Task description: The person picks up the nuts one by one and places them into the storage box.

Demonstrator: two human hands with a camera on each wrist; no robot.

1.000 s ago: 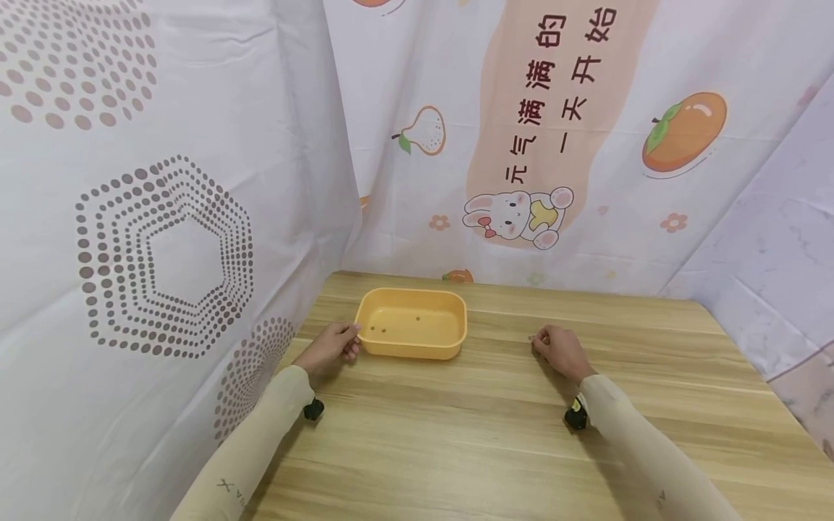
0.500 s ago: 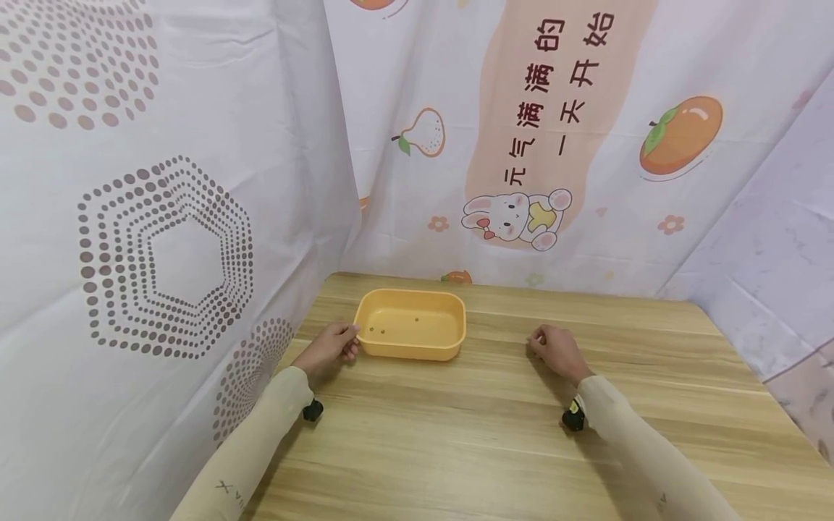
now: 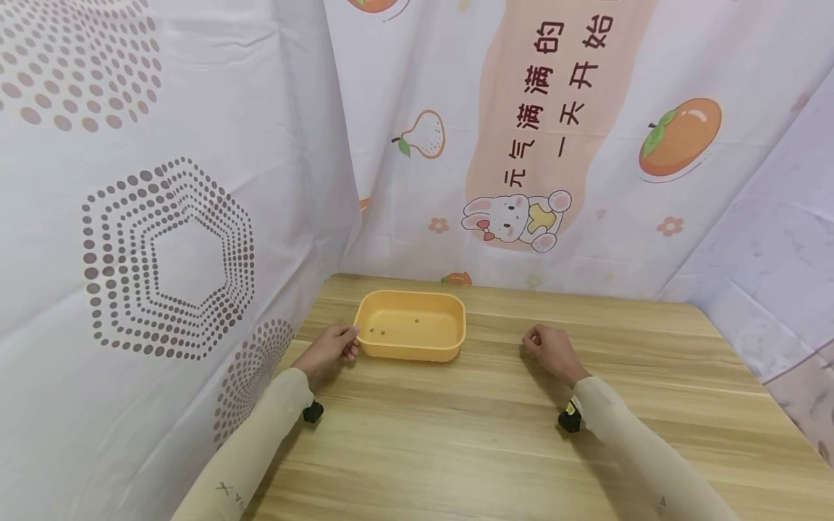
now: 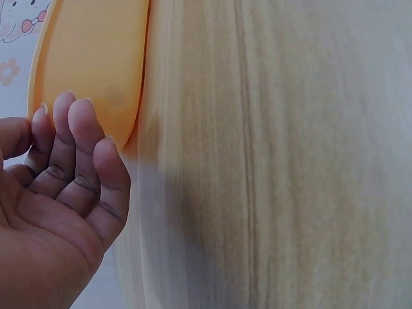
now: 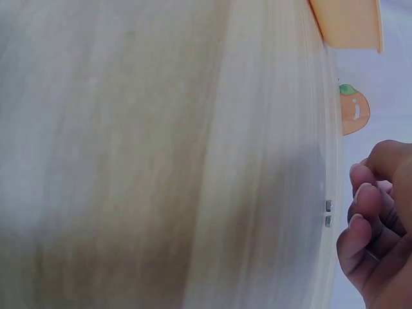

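My left hand (image 3: 332, 346) pinches the near-left corner of a yellow plastic tray (image 3: 410, 352), thumb and fingers at its rim, as the left wrist view also shows. Inside the tray lie a few small dark pieces (image 3: 417, 320), too small to name. Right of the tray, my right hand (image 3: 552, 351) is low over the table with curled fingers. Whether a small thing is between its thumb and index finger is hidden. In the right wrist view, two small metal pieces (image 5: 328, 214), like nuts, lie on the table beside the fingers; the hand hides them from the head view.
The wood-grain table (image 3: 430, 427) runs up to a printed curtain (image 3: 404, 210) behind the tray. A dotted white curtain (image 3: 189, 260) hangs along the left, and a marbled one (image 3: 782, 253) is at the right. Black wrist cameras (image 3: 570, 417) sit under both cuffs.
My right hand has shifted slightly left. A small piece seen at its fingertips a second ago is out of sight in the head view. The left hand and tray have stayed put.
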